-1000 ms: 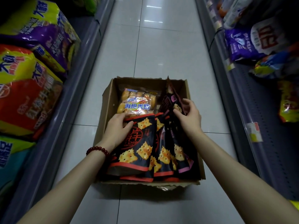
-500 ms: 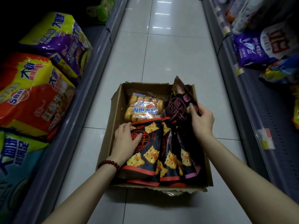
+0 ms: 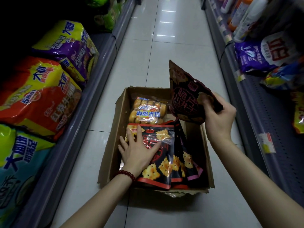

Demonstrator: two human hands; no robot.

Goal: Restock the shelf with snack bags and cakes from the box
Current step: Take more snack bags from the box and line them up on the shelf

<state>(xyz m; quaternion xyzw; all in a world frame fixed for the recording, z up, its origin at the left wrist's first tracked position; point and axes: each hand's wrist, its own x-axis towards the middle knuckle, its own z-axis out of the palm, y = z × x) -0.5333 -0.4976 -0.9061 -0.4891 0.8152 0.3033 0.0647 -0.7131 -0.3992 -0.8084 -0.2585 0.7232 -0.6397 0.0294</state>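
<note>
An open cardboard box stands on the aisle floor. Inside lie several black-and-red cracker bags and, behind them, a clear pack of yellow sponge cakes. My left hand rests flat, fingers spread, on the front cracker bag. My right hand grips a dark maroon snack bag by its lower edge and holds it tilted above the box's right rear corner.
Low shelves run along both sides of the tiled aisle. The left shelf holds large noodle multipacks. The right shelf carries purple and yellow bags with price tags on its rail.
My right hand has lifted the maroon bag up out of the box and to the right. My left hand has flattened onto the front cracker bag. The view has shifted.
</note>
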